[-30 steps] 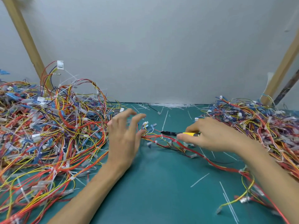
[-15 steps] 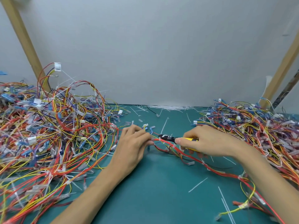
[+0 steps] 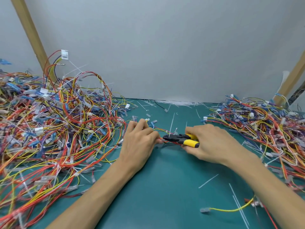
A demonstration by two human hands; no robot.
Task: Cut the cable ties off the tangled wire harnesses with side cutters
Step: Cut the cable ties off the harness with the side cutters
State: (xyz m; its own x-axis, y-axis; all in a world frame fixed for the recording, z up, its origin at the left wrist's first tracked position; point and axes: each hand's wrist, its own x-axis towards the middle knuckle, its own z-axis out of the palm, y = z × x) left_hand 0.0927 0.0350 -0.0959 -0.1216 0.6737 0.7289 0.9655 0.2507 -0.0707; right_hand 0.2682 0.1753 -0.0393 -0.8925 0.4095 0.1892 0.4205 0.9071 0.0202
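Observation:
My left hand (image 3: 140, 142) pinches a thin bundle of red and yellow harness wires (image 3: 160, 130) at the middle of the green mat. My right hand (image 3: 209, 142) grips the yellow-handled side cutters (image 3: 180, 139), whose black jaws point left and sit at the wires just beside my left fingertips. A white cable tie tail (image 3: 171, 125) sticks up from the bundle right behind the jaws. The part of the wires inside my left fingers is hidden.
A large tangled wire pile (image 3: 54, 129) fills the left side; another wire pile (image 3: 267, 123) lies at the right. Cut white tie pieces (image 3: 178, 102) litter the mat's (image 3: 165, 195) far edge and near right. A loose yellow wire (image 3: 229, 209) lies near front right. Wooden posts lean at both sides.
My left hand went from spread open above the mat to pinching the wires. My right hand brought the cutters' jaws left up to the bundle.

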